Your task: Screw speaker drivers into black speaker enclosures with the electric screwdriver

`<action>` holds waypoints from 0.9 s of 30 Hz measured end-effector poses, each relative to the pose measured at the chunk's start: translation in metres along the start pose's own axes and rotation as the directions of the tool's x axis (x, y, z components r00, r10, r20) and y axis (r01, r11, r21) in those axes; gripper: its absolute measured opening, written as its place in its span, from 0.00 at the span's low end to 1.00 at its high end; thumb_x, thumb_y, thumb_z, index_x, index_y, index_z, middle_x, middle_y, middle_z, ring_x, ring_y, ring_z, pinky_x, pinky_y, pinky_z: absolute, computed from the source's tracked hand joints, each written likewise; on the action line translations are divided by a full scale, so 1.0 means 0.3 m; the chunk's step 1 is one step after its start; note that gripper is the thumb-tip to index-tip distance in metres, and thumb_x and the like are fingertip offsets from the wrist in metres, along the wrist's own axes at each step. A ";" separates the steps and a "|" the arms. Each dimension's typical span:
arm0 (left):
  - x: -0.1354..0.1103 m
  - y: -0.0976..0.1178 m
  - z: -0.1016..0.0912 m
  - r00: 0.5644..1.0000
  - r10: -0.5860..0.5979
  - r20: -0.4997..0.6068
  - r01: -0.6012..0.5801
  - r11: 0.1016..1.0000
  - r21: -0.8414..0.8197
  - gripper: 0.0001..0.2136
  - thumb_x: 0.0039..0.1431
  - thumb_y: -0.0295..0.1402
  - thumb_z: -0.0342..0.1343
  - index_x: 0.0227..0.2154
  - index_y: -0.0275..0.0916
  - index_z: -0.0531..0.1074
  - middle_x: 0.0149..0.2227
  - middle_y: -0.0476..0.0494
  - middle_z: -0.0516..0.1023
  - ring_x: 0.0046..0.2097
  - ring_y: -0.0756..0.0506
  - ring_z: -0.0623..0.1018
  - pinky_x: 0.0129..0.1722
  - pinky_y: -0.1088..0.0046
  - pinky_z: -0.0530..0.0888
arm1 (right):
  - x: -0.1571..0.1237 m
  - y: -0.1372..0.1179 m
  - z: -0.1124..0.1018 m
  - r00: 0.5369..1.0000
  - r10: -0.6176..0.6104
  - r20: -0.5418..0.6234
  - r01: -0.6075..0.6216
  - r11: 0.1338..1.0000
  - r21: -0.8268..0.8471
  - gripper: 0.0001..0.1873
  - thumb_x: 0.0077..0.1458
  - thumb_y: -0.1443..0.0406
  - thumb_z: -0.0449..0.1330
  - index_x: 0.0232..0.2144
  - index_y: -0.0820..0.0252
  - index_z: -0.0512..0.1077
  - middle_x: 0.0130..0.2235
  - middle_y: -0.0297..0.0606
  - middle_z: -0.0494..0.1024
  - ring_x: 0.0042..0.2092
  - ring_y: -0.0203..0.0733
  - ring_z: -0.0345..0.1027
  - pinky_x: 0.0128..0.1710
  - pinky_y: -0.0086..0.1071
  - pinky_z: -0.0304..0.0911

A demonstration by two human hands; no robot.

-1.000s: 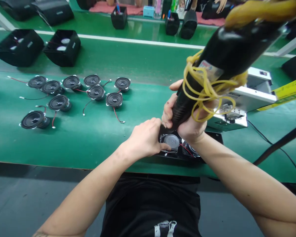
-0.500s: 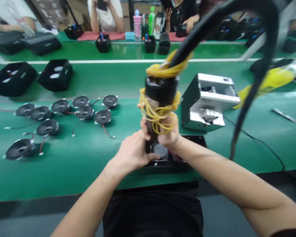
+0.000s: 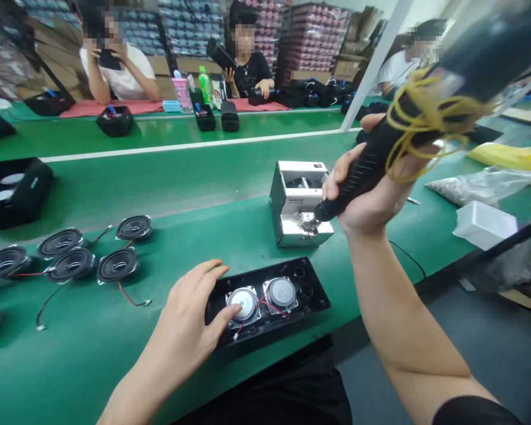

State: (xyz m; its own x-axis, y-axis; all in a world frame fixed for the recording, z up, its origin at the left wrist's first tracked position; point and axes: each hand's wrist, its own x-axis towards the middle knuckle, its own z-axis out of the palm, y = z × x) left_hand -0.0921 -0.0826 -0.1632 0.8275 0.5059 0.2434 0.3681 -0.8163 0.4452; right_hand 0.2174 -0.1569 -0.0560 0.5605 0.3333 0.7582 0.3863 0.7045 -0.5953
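Observation:
My right hand (image 3: 374, 198) is wrapped round a black electric screwdriver (image 3: 365, 162) bound with yellow bands. The tool slants down to the left, its tip at the front of a silver-and-black screw feeder (image 3: 287, 206). My left hand (image 3: 188, 310) grips the left end of a black speaker panel (image 3: 315, 282) lying on the bench. Its thumb rests on the back of the left speaker (image 3: 249, 302); the fingers reach over the far edge. A second speaker (image 3: 282, 293) sits beside it in the panel, with red and black wires running between them.
Several loose speakers (image 3: 117, 265) with wire leads lie to the left, near a black speaker box (image 3: 20, 192). At the right are a white plastic tray (image 3: 487, 224) and a clear bag (image 3: 482, 183). Co-workers sit across the green bench (image 3: 194, 171).
The screwdriver has moved from over the left speaker up and right to the screw feeder in my right hand. My left hand has come off the tool and stays on the panel. The view has swung right.

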 end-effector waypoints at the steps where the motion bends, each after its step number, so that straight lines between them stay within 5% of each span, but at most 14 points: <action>1: 0.010 0.019 -0.004 0.998 0.057 -0.025 -0.057 0.998 0.007 0.21 0.74 0.43 0.55 0.65 0.50 0.63 0.68 0.39 0.71 0.68 0.35 0.72 0.66 0.42 0.70 | -0.001 0.022 -0.022 1.000 -0.019 -0.012 0.019 1.000 -0.017 0.29 0.60 0.37 0.61 0.48 0.51 0.74 0.24 0.28 0.68 0.18 0.36 0.58 0.15 0.31 0.54; 7: 0.067 0.114 -0.008 0.963 0.262 0.056 -0.261 0.965 -0.020 0.17 0.74 0.39 0.55 0.62 0.51 0.65 0.69 0.42 0.69 0.69 0.38 0.71 0.72 0.39 0.62 | -0.020 0.100 -0.058 0.997 -0.079 0.019 0.079 0.997 0.004 0.24 0.67 0.42 0.60 0.46 0.55 0.77 0.24 0.29 0.70 0.17 0.35 0.60 0.13 0.29 0.55; 18: 0.085 0.134 0.014 0.942 0.284 0.180 -0.281 0.959 -0.042 0.18 0.73 0.45 0.57 0.62 0.51 0.67 0.71 0.40 0.67 0.70 0.35 0.69 0.71 0.33 0.63 | -0.017 0.127 -0.091 0.999 -0.022 0.026 0.021 0.999 0.025 0.29 0.64 0.39 0.63 0.49 0.57 0.77 0.25 0.29 0.70 0.18 0.36 0.60 0.13 0.31 0.54; 24: 0.089 0.143 0.018 0.917 0.302 0.260 -0.319 0.947 0.024 0.32 0.66 0.57 0.62 0.68 0.53 0.64 0.77 0.40 0.58 0.75 0.29 0.62 0.71 0.29 0.61 | -0.020 0.112 -0.087 1.000 0.009 0.030 -0.008 1.000 -0.029 0.31 0.64 0.36 0.60 0.48 0.56 0.75 0.25 0.29 0.70 0.17 0.36 0.60 0.14 0.31 0.55; 27: 0.084 0.150 0.027 0.908 0.310 0.283 -0.342 0.937 0.068 0.34 0.61 0.53 0.68 0.67 0.50 0.67 0.78 0.36 0.56 0.74 0.25 0.61 0.70 0.28 0.61 | -0.032 0.094 -0.088 0.999 0.032 0.033 -0.032 0.999 -0.004 0.33 0.64 0.37 0.60 0.51 0.57 0.76 0.24 0.29 0.70 0.16 0.36 0.59 0.13 0.32 0.55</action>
State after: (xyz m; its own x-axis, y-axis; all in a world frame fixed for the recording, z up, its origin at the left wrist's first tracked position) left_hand -0.0512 -0.1088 -0.1438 0.9852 0.1272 0.1151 0.0914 -0.9570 0.2752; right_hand 0.2422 -0.1569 -0.0871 0.5482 0.3759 0.7471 0.3711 0.6913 -0.6200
